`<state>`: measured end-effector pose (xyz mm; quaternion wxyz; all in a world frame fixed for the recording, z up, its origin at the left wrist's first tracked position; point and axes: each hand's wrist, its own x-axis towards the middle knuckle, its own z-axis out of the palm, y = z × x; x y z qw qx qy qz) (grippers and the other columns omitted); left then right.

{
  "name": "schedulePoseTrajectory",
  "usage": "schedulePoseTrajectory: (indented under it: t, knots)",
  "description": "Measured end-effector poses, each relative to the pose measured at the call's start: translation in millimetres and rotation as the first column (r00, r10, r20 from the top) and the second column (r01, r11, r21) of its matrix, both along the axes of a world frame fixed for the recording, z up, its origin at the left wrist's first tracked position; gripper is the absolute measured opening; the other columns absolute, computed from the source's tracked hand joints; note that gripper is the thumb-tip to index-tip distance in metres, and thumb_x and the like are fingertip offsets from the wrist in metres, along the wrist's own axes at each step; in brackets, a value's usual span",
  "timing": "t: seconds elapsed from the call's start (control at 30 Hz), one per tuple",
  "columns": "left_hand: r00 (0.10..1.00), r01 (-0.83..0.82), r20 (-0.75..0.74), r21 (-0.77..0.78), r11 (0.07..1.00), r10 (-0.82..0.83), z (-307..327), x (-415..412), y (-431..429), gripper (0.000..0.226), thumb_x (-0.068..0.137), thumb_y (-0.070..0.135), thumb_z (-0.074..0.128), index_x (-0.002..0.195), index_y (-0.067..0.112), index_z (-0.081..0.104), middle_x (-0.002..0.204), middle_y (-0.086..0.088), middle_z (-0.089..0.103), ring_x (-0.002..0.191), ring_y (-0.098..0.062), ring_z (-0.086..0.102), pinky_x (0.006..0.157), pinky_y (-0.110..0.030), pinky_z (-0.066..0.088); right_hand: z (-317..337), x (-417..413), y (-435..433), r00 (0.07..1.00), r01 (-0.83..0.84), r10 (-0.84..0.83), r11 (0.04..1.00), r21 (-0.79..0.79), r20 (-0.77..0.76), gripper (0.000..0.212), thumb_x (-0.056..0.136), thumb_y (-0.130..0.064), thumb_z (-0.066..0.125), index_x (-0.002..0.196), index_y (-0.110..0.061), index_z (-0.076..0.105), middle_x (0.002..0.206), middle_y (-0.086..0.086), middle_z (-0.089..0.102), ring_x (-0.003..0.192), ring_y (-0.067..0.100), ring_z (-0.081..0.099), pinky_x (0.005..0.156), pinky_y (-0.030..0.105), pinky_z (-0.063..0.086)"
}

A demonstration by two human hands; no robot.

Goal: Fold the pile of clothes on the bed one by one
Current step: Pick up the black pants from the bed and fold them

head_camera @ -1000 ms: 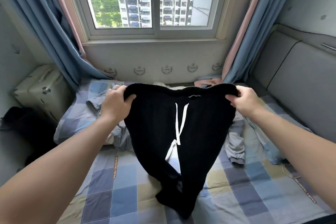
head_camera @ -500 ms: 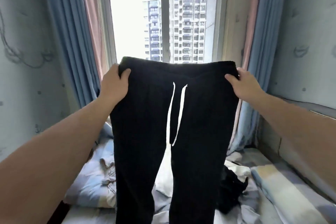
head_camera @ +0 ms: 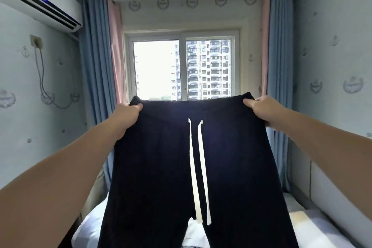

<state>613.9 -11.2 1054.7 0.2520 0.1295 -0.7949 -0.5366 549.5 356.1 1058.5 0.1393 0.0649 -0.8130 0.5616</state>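
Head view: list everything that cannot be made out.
All in the head view:
Black trousers: leg ends cut off by the bottom edge.
Bed: mostly hidden behind the trousers; no clothes pile visible.
Left hand, right hand: fingers hidden behind the waistband.
Window: left pane washed out by glare.

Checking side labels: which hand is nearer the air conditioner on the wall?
Left. The left hand grips the black trousers below and right of the air conditioner; the right hand grips their opposite corner, farther away.
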Motion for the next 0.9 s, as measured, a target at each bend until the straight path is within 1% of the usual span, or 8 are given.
schedulePoseTrajectory:
  t: [0.13,0.23,0.33,0.4,0.5,0.63,0.77,0.9]
  knots:
    - [0.995,0.016,0.096,0.110,0.994,-0.027,-12.8,8.1,31.0,0.020,0.098,0.031,0.057,0.098,0.011,0.061,0.114,-0.013,0.066,0.107,-0.032,0.062,0.103,-0.050,0.048,-12.5,23.2,8.8,0.994,-0.046,0.054,0.996,-0.077,0.100,0.029,0.100,-0.028,0.061,0.112,-0.002,0.062,0.093,0.012,0.073,0.080,0.025,0.072,0.072,0.040,0.062]
    - [0.988,0.104,0.089,0.234,0.967,-0.128,-18.9,16.7,65.5,0.025,0.099,0.029,0.055,0.110,0.007,0.062,0.107,-0.015,0.068,0.102,-0.032,0.066,0.098,-0.048,0.052,-17.8,43.0,10.2,0.990,-0.092,0.101,0.991,-0.093,0.099,0.027,0.099,-0.024,0.060,0.112,-0.001,0.065,0.073,0.009,0.072,0.064,0.022,0.071,0.064,0.039,0.062]
    - [0.967,0.243,-0.013,0.346,0.906,-0.254,-17.7,32.1,110.8,0.020,0.105,0.018,0.050,0.099,0.005,0.063,0.094,-0.014,0.071,0.089,-0.028,0.068,0.079,-0.038,0.056,-16.6,59.5,6.9,0.984,-0.167,0.171,0.982,-0.085,0.040,0.022,0.099,-0.022,0.061,0.112,-0.005,0.066,0.094,0.016,0.076,0.079,0.030,0.076,0.071,0.046,0.064]
    - [0.937,0.344,-0.077,0.372,0.862,-0.340,-16.3,40.9,138.3,0.020,0.106,0.013,0.046,0.101,0.004,0.064,0.096,-0.015,0.073,0.091,-0.029,0.070,0.076,-0.036,0.057,-12.6,68.1,1.8,0.977,-0.213,0.212,0.973,-0.086,-0.020,0.021,0.099,-0.023,0.062,0.112,-0.007,0.066,0.095,0.015,0.077,0.082,0.031,0.076,0.073,0.046,0.064]
    - [0.874,0.486,-0.195,0.375,0.789,-0.446,-15.9,51.5,169.5,0.024,0.105,0.008,0.043,0.122,0.004,0.060,0.112,-0.019,0.073,0.104,-0.034,0.071,0.087,-0.044,0.059,-5.7,81.9,-8.1,0.965,-0.249,0.243,0.967,-0.049,-0.102,0.023,0.099,-0.027,0.062,0.110,-0.007,0.066,0.094,0.016,0.077,0.080,0.030,0.076,0.070,0.042,0.064]
    - [0.758,0.652,-0.271,0.292,0.699,-0.594,-17.4,62.3,185.7,0.027,0.103,0.005,0.042,0.124,0.008,0.058,0.114,-0.015,0.072,0.105,-0.031,0.071,0.096,-0.049,0.055,3.4,99.3,-13.0,0.953,-0.244,0.246,0.969,0.031,-0.177,0.027,0.094,-0.033,0.068,0.107,-0.009,0.068,0.089,0.014,0.077,0.079,0.028,0.075,0.067,0.034,0.063]
    - [0.714,0.692,-0.283,0.149,0.706,-0.641,-16.0,72.7,180.6,0.039,0.092,0.005,0.065,0.128,0.016,0.054,0.115,-0.011,0.072,0.104,-0.028,0.072,0.096,-0.049,0.056,14.1,113.7,-4.6,0.942,-0.277,0.283,0.959,0.060,-0.179,0.028,0.097,-0.033,0.061,0.103,-0.009,0.074,0.086,0.005,0.073,0.084,0.024,0.069,0.085,0.040,0.060]
    - [0.668,0.717,-0.353,0.071,0.693,-0.655,-11.7,78.5,178.7,0.059,0.082,0.004,0.079,0.133,0.015,0.052,0.119,-0.010,0.071,0.107,-0.028,0.071,0.095,-0.050,0.056,22.0,134.7,-14.6,0.906,-0.265,0.312,0.945,0.191,-0.285,0.024,0.097,-0.027,0.056,0.097,-0.022,0.080,0.098,-0.005,0.065,0.091,0.011,0.059,0.087,0.029,0.050]
